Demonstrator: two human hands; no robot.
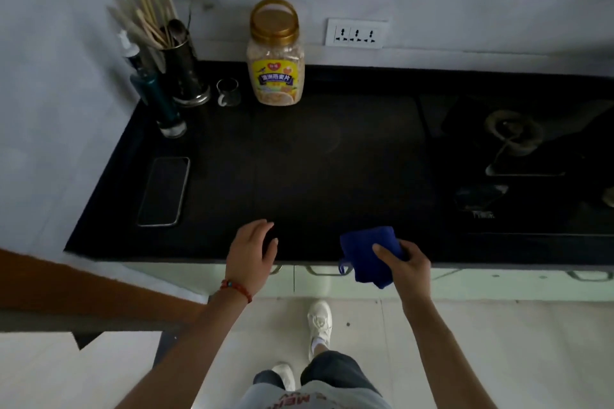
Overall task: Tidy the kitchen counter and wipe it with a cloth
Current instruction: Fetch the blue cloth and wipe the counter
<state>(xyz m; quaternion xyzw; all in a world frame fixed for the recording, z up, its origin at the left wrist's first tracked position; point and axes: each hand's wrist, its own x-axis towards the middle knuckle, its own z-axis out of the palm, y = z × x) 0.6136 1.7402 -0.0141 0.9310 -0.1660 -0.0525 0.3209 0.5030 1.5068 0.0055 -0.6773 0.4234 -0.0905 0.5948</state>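
Head view | black counter (315, 159) against grey wall (432, 10) | left hand (252, 252) relaxed, empty | right hand (403, 264) grips blue cloth (365, 249)

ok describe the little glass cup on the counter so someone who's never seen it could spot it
Start at the black counter and go to its back left corner by the wall. There, between the metal utensil holder and the tall gold-lidded oat jar, stands the glass cup. It is the smallest, clear, with a side handle.
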